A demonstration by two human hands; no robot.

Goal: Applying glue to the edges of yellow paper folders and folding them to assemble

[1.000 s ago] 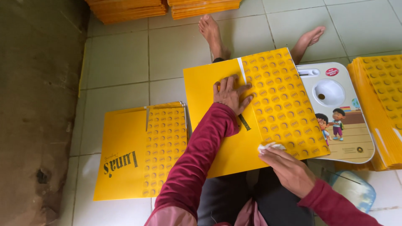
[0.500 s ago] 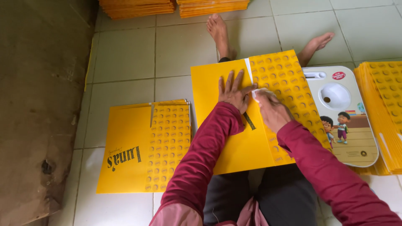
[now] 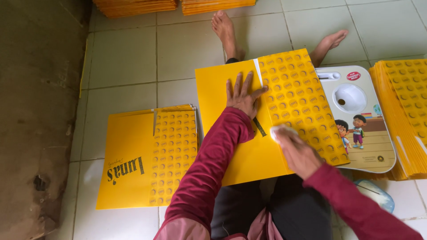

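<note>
Pale floor tiles (image 3: 129, 58) spread beneath us as we sit with legs stretched out and bare feet (image 3: 224, 26) ahead. Closest to us, our right hand (image 3: 297, 152) curls around a small white cloth (image 3: 281, 131), pressing it onto a yellow folder (image 3: 231, 146) that lies across our lap. Just beyond, our left hand (image 3: 242, 95) lies open and flat, fingers spread, holding the folder down beside its dotted flap (image 3: 298, 98). Under the folder's right edge sits a white lap board (image 3: 360, 120) with cartoon children on it. To our left, a stack of yellow folders (image 3: 142, 155) rests on the floor; another stack (image 3: 402, 111) lies to our right. Farthest off, more yellow piles (image 3: 138, 6) line the top edge.
</note>
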